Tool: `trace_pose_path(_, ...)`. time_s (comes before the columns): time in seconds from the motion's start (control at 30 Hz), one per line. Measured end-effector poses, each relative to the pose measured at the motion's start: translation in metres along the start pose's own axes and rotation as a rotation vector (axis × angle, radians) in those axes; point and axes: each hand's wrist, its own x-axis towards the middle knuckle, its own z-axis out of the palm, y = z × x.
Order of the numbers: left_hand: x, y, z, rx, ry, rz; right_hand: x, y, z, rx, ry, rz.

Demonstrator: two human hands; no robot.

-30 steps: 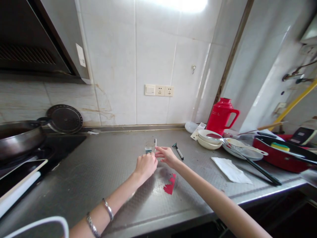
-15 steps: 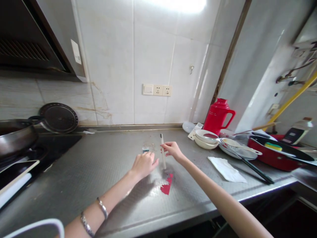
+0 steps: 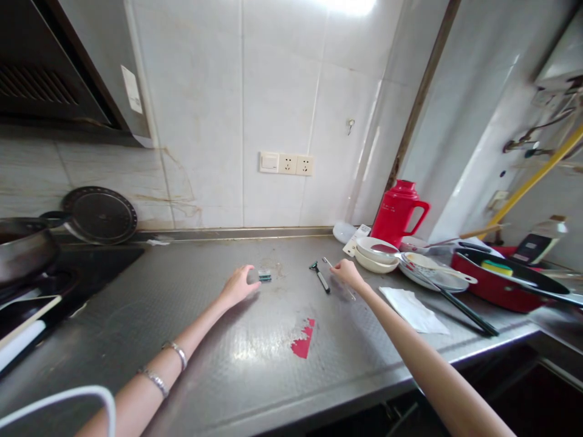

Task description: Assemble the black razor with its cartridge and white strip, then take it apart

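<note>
My left hand [image 3: 240,285] is above the steel counter [image 3: 255,370], thumb and fingers apart, just left of a small clear and dark green case [image 3: 265,275]. Nothing is in it. Farther right, my right hand [image 3: 348,273] is closed on a thin white toothbrush [image 3: 326,261], which slants down toward the right and touches or nearly touches the counter. Between the hands lies a razor [image 3: 320,277] with a green head and a black and white handle. A torn red patch [image 3: 303,340] is on the counter nearer to me.
At the right are a red thermos [image 3: 398,212], stacked white bowls [image 3: 376,261], a white cloth [image 3: 412,309], black chopsticks [image 3: 469,311] and a red pan [image 3: 487,285]. A pot [image 3: 27,249] and a round lid [image 3: 99,215] are at the left. A white cable curves at bottom left.
My right hand has moved right with the toothbrush, which now slants instead of standing nearly upright. My left hand has moved left and opened. The razor and the small case now show clearly.
</note>
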Motion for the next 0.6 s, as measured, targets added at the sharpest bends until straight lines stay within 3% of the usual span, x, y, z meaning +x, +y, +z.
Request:
trace_pose_path(0.2, 0.01, -0.012, 0.01, -0.181, -0.117, -0.019, -0.002, -0.006, 0.012, -0.055, -0.037, -0.017)
trace_pose_path(0.6, 0.014, 0.003, 0.017, -0.097, -0.068, -0.008, -0.007, -0.011, 0.014, -0.1, -0.002, 0.034)
